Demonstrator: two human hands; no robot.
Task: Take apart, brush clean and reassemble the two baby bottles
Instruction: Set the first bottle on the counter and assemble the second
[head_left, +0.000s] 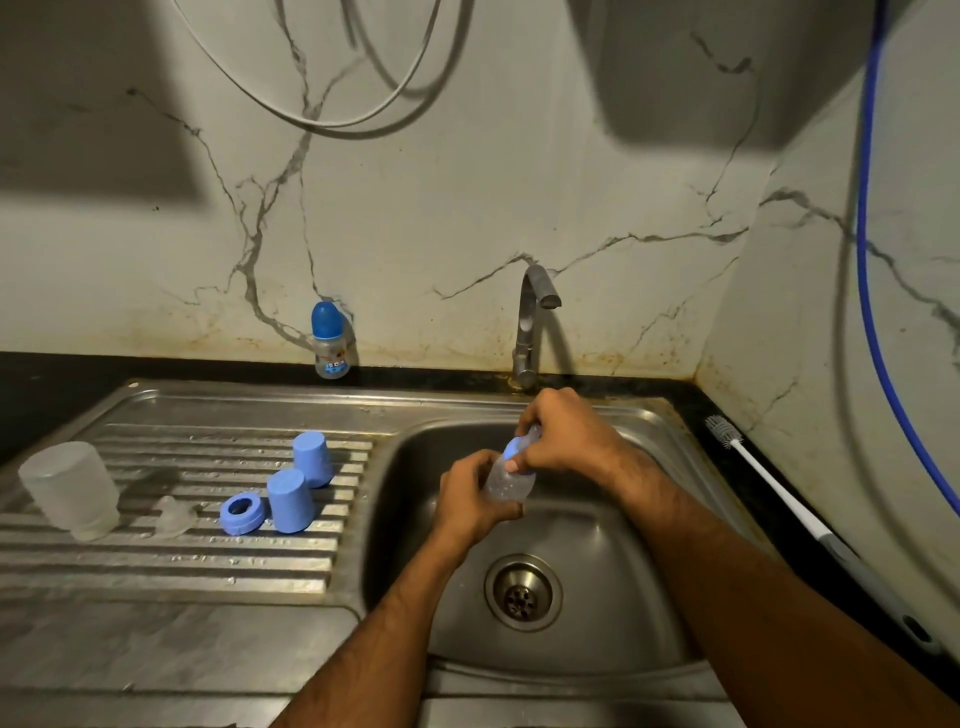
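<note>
I noted both hands gripping the bottle (506, 480) at centre: left hand (475, 499), right hand (563, 434); faucet (532, 317) just above, caps (301, 483) lower left.

The wall (467, 197) is pale grey-white marble with dark grey veins and rusty brown staining along its foot, and a blue hose (866, 291) hangs down its right side. On the silvery steel, ribbed draining board (156, 561) stand two light blue caps (301, 486), a light blue ring (241, 514) and a frosted white cup (70, 488). The bottle (330, 340) on the black surface (52, 384) is clear with a darker blue cap, and the brush (779, 499) has a white handle and grey bristles.
</note>
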